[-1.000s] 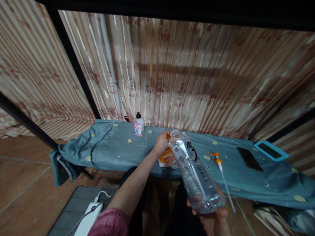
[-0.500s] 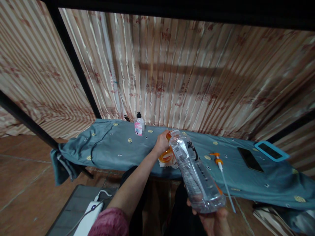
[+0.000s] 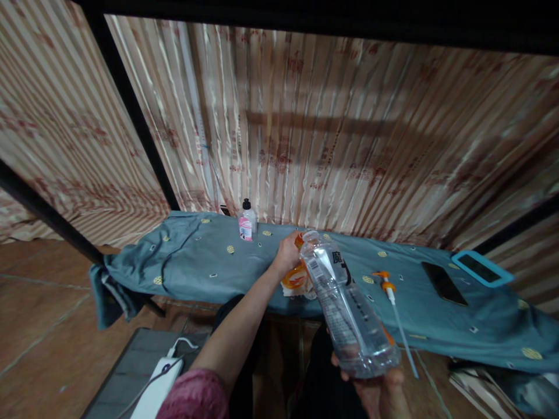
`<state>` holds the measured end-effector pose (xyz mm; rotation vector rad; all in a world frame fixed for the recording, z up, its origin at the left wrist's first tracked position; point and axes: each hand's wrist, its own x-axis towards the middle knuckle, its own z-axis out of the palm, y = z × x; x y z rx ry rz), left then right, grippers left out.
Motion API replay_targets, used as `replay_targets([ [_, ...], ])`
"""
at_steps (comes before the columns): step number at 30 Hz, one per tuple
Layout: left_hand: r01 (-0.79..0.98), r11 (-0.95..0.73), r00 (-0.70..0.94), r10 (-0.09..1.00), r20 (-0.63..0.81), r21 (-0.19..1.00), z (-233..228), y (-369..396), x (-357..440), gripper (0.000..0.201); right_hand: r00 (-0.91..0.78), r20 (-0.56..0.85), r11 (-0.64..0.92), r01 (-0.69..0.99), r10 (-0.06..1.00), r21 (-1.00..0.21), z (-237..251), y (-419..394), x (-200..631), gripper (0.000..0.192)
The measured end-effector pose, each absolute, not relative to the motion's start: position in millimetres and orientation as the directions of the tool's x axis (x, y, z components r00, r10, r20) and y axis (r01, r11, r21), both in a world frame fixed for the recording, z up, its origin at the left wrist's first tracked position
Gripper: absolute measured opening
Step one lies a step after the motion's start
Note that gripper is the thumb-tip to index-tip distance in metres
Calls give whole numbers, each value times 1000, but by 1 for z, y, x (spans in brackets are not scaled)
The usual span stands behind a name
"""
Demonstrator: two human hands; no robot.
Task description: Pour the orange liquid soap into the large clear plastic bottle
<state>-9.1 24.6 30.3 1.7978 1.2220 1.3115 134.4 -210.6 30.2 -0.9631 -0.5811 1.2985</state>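
Right hand [image 3: 379,389] grips the clear plastic bottle [image 3: 345,305], tilted, neck at the orange-labelled container [image 3: 297,278], which the left hand [image 3: 286,254] holds on the tabletop [image 3: 196,262]; nothing has shifted

Your long table with the blue-green cloth [image 3: 196,265]

On it you see a small bottle [image 3: 247,221], a pump top [image 3: 390,294], a black phone [image 3: 443,283] and a blue tablet [image 3: 481,267].
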Motion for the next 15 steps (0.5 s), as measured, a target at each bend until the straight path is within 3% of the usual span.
replay_targets([
  [15,311,-391,85,919,385,866,31,25,-9,25,206,-149,-14,-541,967,-841,31,-211,134,102],
])
